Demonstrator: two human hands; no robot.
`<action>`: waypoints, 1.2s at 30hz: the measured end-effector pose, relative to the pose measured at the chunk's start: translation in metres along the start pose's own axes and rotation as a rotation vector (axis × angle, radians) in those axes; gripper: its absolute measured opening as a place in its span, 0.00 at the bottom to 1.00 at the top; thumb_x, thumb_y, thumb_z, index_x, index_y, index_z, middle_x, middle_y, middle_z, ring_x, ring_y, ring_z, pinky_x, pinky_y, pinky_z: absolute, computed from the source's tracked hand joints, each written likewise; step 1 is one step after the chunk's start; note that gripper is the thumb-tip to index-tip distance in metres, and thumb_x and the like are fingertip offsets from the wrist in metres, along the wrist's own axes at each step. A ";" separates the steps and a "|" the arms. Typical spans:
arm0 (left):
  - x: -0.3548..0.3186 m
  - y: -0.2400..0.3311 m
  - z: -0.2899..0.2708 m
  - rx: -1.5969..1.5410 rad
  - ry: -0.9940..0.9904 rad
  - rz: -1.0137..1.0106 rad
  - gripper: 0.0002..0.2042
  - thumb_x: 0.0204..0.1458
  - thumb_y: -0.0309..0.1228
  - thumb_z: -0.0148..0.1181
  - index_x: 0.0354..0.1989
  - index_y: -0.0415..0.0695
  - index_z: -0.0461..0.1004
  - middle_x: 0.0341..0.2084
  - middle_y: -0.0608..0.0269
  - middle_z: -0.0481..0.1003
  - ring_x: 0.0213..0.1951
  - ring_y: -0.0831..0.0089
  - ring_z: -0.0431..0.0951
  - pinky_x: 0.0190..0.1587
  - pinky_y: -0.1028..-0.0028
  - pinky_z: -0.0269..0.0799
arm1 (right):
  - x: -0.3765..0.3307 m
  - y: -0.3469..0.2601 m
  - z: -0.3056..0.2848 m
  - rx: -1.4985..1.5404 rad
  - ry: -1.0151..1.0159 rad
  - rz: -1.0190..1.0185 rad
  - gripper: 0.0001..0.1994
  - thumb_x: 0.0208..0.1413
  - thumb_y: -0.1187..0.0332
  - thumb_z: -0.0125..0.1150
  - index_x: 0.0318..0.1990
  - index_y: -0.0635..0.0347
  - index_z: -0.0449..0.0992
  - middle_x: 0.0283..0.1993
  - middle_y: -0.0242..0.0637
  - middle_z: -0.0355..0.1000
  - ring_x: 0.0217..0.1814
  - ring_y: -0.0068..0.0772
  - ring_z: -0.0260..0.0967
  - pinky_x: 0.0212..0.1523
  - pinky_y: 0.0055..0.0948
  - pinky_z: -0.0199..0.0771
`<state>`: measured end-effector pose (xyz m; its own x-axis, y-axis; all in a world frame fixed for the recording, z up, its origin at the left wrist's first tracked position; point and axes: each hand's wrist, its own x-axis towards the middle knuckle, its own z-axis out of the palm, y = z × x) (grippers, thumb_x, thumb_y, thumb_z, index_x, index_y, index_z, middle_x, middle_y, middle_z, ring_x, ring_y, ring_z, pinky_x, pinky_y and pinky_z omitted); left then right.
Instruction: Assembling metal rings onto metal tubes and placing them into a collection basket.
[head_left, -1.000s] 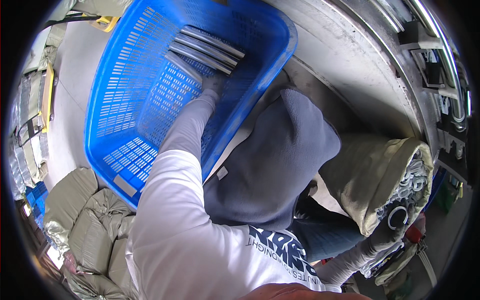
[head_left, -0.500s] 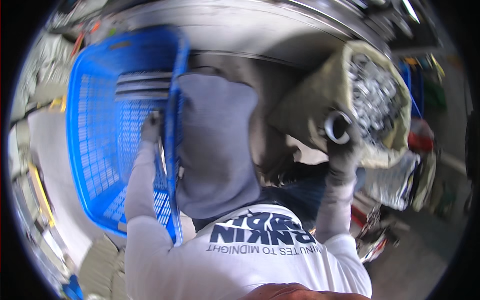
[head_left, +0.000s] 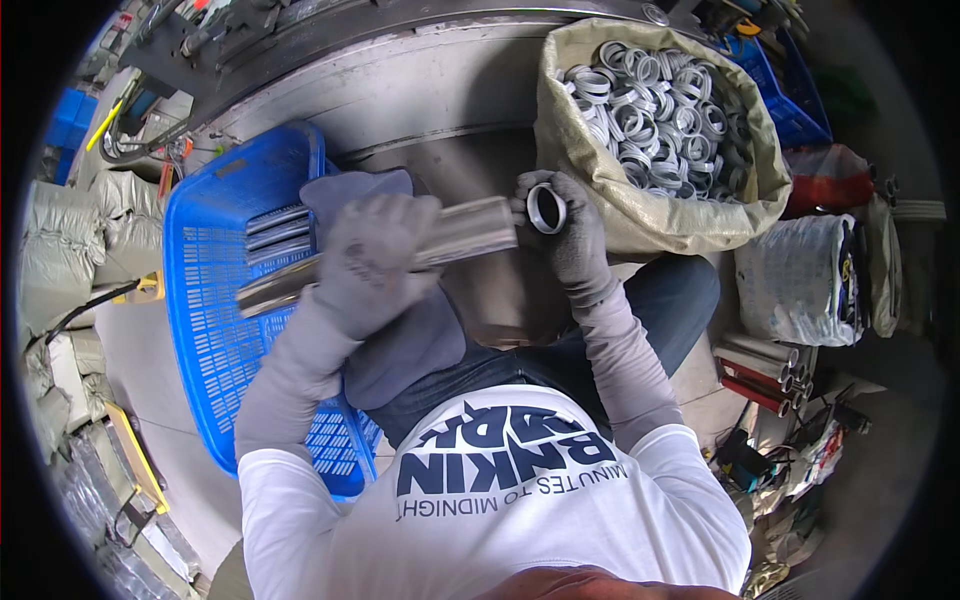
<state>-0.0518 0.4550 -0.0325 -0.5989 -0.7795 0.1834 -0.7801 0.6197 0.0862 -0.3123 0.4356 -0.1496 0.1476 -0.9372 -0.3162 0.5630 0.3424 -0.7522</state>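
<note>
Metal tubing (head_left: 468, 218), clamped in the left hand (head_left: 375, 255), one end out over the right edge of the blue basket (head_left: 195, 370). Over in the right hand (head_left: 582, 240), fingers curled: a pale ring (head_left: 532, 213), near the tubing's other end. Probably best to hold the tubing steady mid-length and pinch the ring by its rim. Can't count tubes, too blurry. Can't see left fingertips or deep into the ring-filled sack (head_left: 665, 230).
</note>
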 end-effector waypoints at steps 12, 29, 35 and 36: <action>0.034 0.032 0.037 0.026 -0.147 -0.010 0.20 0.44 0.38 0.73 0.42 0.47 0.71 0.33 0.62 0.77 0.38 0.65 0.82 0.42 0.65 0.76 | -0.018 -0.002 0.010 -0.701 0.008 -0.718 0.20 0.72 0.64 0.42 0.47 0.69 0.80 0.48 0.48 0.80 0.48 0.43 0.80 0.54 0.36 0.77; 0.036 0.030 0.036 -0.056 -0.296 -0.058 0.28 0.43 0.37 0.74 0.52 0.43 0.71 0.40 0.54 0.77 0.46 0.56 0.79 0.49 0.58 0.72 | -0.015 0.019 0.025 -0.428 0.130 -0.343 0.13 0.71 0.68 0.49 0.46 0.66 0.80 0.41 0.33 0.78 0.40 0.24 0.73 0.45 0.26 0.73; 0.027 0.047 0.008 -0.117 0.286 0.235 0.35 0.43 0.33 0.75 0.62 0.38 0.69 0.46 0.48 0.78 0.46 0.52 0.79 0.52 0.59 0.74 | -0.011 -0.017 -0.001 -0.979 0.146 -0.901 0.13 0.58 0.70 0.65 0.49 0.63 0.80 0.43 0.40 0.80 0.45 0.34 0.80 0.46 0.31 0.77; 0.016 0.047 0.001 -0.187 0.490 0.346 0.37 0.43 0.31 0.75 0.64 0.37 0.68 0.46 0.48 0.78 0.45 0.51 0.80 0.50 0.59 0.76 | -0.018 -0.037 -0.003 -1.134 0.237 -0.956 0.20 0.48 0.75 0.72 0.51 0.62 0.79 0.44 0.44 0.81 0.48 0.38 0.81 0.49 0.33 0.80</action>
<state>-0.0987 0.4716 -0.0265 -0.6238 -0.4258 0.6554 -0.4848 0.8686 0.1029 -0.3381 0.4402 -0.1179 -0.0958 -0.8368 0.5391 -0.5599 -0.4025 -0.7242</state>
